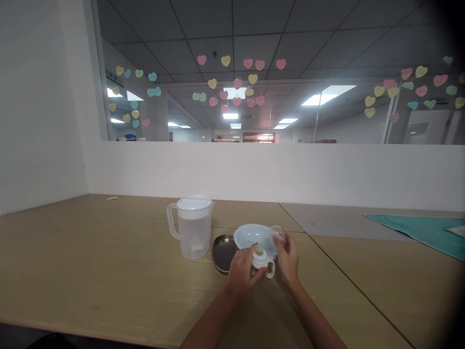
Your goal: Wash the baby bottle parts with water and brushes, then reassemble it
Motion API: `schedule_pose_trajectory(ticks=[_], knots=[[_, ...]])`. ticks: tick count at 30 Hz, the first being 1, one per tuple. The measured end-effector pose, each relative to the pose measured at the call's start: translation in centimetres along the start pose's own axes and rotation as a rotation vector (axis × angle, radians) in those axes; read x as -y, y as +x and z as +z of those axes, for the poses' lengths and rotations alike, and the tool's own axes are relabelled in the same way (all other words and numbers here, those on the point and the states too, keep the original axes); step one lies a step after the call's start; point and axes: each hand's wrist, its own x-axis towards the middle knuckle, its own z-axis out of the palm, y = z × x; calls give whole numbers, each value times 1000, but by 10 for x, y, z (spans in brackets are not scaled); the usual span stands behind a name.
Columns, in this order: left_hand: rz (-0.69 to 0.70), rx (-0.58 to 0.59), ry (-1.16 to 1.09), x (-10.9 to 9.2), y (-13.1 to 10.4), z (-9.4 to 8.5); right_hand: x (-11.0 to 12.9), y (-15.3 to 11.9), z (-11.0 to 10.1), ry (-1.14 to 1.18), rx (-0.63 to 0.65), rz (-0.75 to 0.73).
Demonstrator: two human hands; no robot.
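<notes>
A white baby bottle (260,260) with a clear teat and a side handle stands upright in front of the pale blue bowl (250,232). My left hand (241,269) is closed round the bottle's left side, its thumb across the front. Over the bowl's right edge, my right hand (287,252) pinches a clear, dome-shaped bottle cap (278,232) between thumb and fingers. A dark metal dish (223,253) lies just left of my left hand, partly covered by it. The lower part of the bottle is partly hidden.
A translucent lidded pitcher (195,230) stands left of the metal dish. At the right lies a green cloth (417,232). A small pale scrap (112,198) rests at the far left of the wooden table (90,271). Behind is a white wall (254,172) below a window.
</notes>
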Motion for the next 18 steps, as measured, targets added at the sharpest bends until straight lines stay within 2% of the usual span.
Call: schedule_pose_trajectory(ticks=[4,8,18], knots=[[-4,5,-9,0,0,-1,-14,1,0,-102,156,-82],[-4,0,-13,0,0,-2,-14,0,-2,-199,280,-169],[-8,2,-24,0,1,-2,0,-7,2,-293,322,-149]])
